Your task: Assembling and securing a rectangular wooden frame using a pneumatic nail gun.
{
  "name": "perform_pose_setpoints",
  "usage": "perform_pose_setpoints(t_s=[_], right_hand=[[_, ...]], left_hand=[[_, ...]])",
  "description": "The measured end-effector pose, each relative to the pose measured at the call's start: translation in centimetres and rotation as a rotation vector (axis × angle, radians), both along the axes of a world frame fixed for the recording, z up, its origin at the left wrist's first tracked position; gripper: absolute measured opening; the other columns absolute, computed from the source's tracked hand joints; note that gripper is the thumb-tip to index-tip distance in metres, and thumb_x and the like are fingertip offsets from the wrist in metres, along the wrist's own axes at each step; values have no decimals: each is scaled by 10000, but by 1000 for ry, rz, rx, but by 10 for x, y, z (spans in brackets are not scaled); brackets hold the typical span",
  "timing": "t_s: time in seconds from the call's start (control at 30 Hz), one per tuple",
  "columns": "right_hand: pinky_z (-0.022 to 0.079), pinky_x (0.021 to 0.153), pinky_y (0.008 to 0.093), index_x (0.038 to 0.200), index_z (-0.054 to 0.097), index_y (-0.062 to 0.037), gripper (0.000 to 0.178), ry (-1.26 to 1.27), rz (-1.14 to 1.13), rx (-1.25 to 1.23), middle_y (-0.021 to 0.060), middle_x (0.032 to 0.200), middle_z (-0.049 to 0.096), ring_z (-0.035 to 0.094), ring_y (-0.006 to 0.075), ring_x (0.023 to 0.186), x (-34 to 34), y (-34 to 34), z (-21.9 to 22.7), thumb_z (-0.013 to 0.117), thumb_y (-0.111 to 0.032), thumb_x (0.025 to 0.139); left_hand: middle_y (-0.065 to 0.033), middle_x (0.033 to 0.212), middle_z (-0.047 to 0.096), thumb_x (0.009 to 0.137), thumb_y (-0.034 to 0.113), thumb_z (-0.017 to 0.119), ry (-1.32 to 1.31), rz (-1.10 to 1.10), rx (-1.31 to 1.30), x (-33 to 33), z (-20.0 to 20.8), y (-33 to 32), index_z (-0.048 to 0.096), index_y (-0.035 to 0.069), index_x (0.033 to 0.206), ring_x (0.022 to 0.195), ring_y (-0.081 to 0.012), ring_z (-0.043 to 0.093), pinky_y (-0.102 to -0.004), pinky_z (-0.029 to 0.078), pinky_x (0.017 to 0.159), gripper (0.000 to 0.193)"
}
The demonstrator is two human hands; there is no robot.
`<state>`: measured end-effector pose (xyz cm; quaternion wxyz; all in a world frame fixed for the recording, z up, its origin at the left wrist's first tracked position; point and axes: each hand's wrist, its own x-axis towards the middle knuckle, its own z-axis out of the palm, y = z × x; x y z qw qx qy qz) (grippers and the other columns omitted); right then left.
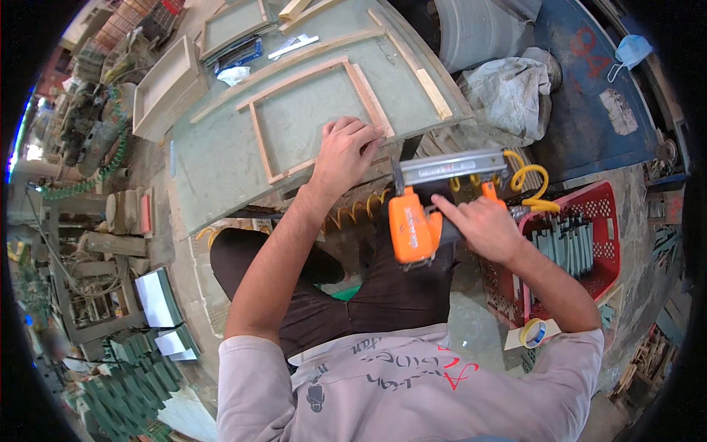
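On the table's near edge lies a thin rectangular wooden frame (pixel 260 140). My left hand (pixel 345 153) is closed at its near right corner, fingers curled over the wood, and it hides that joint. A second wooden strip (pixel 377 103) runs along the frame's right side. My right hand (pixel 482 225) grips an orange and silver air nail gun (pixel 414 227), held above my right leg and apart from the frame. From the gun's rear a yellow coiled air hose (pixel 532 179) leads off. Part of the gun's grip is covered by my fingers.
Longer wooden strips (pixel 421 68) and a wooden drawer box (pixel 168 87) rest on the pale green table (pixel 202 180). At my right, a red plastic crate (pixel 610 239) holds greenish pieces, with a tape roll (pixel 533 333) nearby. A grey drum (pixel 482 33) stands beyond.
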<state>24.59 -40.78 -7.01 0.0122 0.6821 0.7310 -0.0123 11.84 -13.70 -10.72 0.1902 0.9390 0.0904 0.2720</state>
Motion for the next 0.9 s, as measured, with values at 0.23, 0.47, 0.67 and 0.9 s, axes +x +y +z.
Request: perform_pose_setpoints(t_s=[0.23,0.47,0.67,0.9], right_hand=[[468,650,343,1375,451,-96,671,-51,30,74,54,707,563,561,231,649,24,19,1,582,-92,716],[469,664,339,1372,455,-100,669,-31,36,78,53,713,571,572,231,669,27,26,1,589,-78,717],[475,665,350,1387,434,-107,719,-33,26,67,57,717,573,572,245,676,28,28,2,606,-52,691],[477,672,354,1392,423,-103,753,-21,23,46,62,725,584,578,251,683,29,29,4,625,-38,669]], left_hand=[[-21,927,668,804,124,669,-4,20,16,1,0,-3,691,115,951,982,-230,569,-377,397,897,149],[-10,886,662,807,147,668,-52,38,19,1,-1,-4,688,119,917,952,-213,568,-397,392,886,115],[-10,895,663,797,141,670,-41,47,36,1,-2,-4,690,118,929,968,-213,564,-401,387,897,135],[-17,939,669,804,135,672,2,47,32,0,0,-4,694,120,956,987,-221,563,-387,393,918,154]])
